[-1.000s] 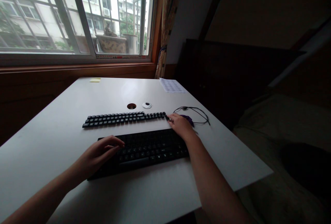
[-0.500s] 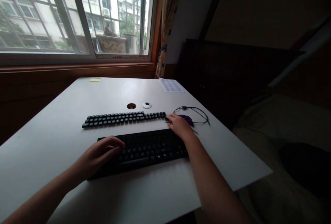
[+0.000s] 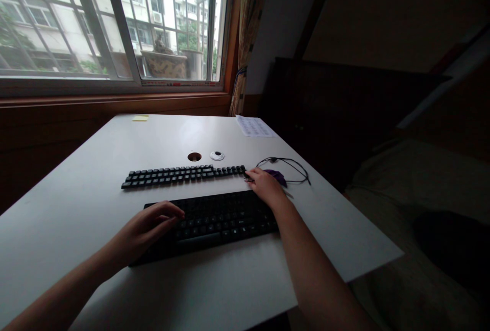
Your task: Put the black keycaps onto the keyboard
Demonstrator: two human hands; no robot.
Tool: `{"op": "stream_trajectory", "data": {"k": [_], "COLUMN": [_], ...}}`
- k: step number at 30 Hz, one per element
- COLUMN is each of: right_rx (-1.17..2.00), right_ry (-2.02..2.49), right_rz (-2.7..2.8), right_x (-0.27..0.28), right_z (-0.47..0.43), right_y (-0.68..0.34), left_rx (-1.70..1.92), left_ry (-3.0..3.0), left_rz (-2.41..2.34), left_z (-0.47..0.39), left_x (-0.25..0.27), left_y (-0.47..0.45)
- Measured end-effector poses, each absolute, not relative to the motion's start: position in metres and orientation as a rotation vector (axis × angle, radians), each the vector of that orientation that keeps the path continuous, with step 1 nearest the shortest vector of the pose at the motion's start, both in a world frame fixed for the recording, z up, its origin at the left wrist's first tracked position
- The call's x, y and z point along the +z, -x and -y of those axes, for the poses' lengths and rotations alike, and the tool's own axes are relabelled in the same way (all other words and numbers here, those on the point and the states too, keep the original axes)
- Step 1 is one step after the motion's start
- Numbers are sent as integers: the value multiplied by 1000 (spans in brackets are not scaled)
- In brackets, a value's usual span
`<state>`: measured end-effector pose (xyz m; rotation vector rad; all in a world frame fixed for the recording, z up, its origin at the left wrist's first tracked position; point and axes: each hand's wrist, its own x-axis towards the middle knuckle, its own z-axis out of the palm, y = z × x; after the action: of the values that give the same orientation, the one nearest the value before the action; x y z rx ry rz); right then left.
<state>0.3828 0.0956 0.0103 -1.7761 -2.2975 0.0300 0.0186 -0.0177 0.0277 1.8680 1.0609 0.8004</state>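
Observation:
A black keyboard [image 3: 225, 221] lies at a slant before me on the white table. My left hand [image 3: 163, 219] rests over its left end, fingers loosely bent and thumb apart, holding nothing that I can see. Behind the keyboard, loose black keycaps [image 3: 172, 175] stand in several long rows. At the right end of these rows is my right hand [image 3: 262, 182], its fingertips pinched together. A small dark piece and a thin metallic bit show at those fingertips, too small to name. The keyboard's far right corner is partly hidden by my right wrist.
Right of my right hand lie a purple cloth-like thing [image 3: 277, 177] and a looped black cable [image 3: 306, 173]. Farther back are a round hole [image 3: 194, 157], a white disc [image 3: 217, 155], printed paper [image 3: 254, 127] and yellow notes [image 3: 140, 117]. The table's right edge [image 3: 367, 221] slopes toward me.

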Motion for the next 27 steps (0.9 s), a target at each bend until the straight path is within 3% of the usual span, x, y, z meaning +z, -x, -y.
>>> {"op": "stream_trajectory", "data": {"k": [27], "right_rx": [-31], "right_ry": [1603], "right_rz": [2310], "right_x": [8], "right_z": [-100], "right_y": [-378], "left_rx": [798], "left_ry": [-1860], "left_rz": [-1068], "left_z": [18], "left_x": [27], "left_y": [-19]}}
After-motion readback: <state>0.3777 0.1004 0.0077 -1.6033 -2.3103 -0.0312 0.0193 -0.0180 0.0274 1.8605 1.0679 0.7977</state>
